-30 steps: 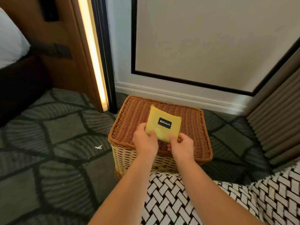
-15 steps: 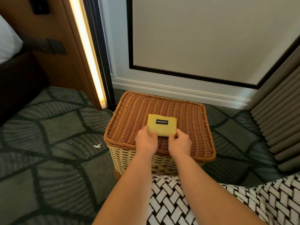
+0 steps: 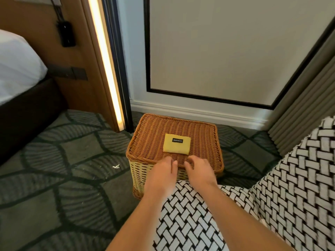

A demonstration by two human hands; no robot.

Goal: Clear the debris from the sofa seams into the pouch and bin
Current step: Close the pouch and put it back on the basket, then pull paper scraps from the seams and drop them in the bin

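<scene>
A small yellow pouch (image 3: pixel 176 143) with a black label lies flat on the brown woven lid of a wicker bin (image 3: pixel 148 142) on the carpet. My left hand (image 3: pixel 161 175) hovers just in front of the pouch, fingers apart and holding nothing. Beside it, my right hand (image 3: pixel 199 170) is also empty with loosely curled fingers. Neither hand touches the pouch. The black-and-white patterned sofa (image 3: pixel 282 187) fills the lower right, with its near edge under my forearms.
A white scrap of debris (image 3: pixel 116 166) lies on the dark patterned carpet left of the bin. A bed (image 3: pixel 18 73) stands at the far left, a lit wooden panel (image 3: pixel 107 57) behind it. A wall and skirting board run behind the bin; ribbed curtain at right.
Both hands laid the yellow pouch flat on the bin lid, let go of it and drew back toward me. The view has also pulled back and tilted up.
</scene>
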